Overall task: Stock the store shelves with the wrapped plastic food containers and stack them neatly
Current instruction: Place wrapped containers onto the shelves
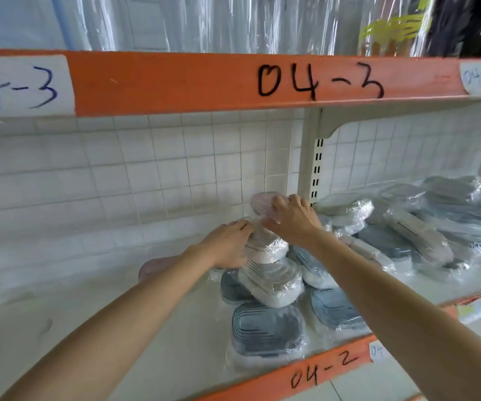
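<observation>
Two hands (227, 244) (294, 219), one wrapped container (265, 205)

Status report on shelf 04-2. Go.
Left hand and right hand both gripping the stack of wrapped containers at its top. Stack leaning, uneven. Loose pile of wrapped containers crowding it on the right.

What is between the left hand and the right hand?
In the head view, a wrapped pink container is between the left hand and right hand.

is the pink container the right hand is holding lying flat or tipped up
Tipped up. The pink container stands at a slant, gripped by the right hand above the stack.
</observation>
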Action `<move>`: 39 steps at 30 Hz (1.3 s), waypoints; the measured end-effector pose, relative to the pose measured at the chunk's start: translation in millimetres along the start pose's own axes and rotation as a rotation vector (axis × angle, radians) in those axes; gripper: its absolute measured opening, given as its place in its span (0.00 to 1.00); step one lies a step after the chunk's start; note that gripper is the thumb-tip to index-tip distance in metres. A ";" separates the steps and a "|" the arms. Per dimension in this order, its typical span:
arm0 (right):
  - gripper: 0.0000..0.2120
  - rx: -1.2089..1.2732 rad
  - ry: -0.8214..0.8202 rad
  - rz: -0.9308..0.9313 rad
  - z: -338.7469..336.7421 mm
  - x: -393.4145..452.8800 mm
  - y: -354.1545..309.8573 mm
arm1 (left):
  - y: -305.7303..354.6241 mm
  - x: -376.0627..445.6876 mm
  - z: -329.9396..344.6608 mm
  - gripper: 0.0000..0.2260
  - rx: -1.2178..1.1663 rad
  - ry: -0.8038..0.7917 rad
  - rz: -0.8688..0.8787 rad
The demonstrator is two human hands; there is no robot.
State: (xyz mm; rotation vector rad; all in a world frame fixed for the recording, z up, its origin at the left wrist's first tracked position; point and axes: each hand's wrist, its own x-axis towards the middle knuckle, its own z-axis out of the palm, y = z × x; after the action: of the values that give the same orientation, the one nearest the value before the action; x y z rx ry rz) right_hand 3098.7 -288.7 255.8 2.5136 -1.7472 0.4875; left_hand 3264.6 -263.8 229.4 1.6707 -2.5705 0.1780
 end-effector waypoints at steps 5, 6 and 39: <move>0.25 0.089 0.015 0.132 7.5 7.1 -11.1 | 0.1 1.6 3.8 0.26 -0.005 0.090 0.015; 0.25 0.098 0.013 0.145 7.6 7.7 -12.4 | 0.6 -0.3 3.1 0.25 -0.004 0.107 0.011; 0.38 0.118 -0.641 -0.657 110.2 -41.9 -175.0 | -103.4 -297.7 28.0 0.18 0.309 -0.123 -0.606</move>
State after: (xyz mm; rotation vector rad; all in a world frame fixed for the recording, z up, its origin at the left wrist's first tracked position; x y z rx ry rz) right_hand 3272.0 -210.3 164.6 3.3262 -0.8546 -0.2953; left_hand 3480.2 -39.6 171.4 2.5510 -2.0536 0.4582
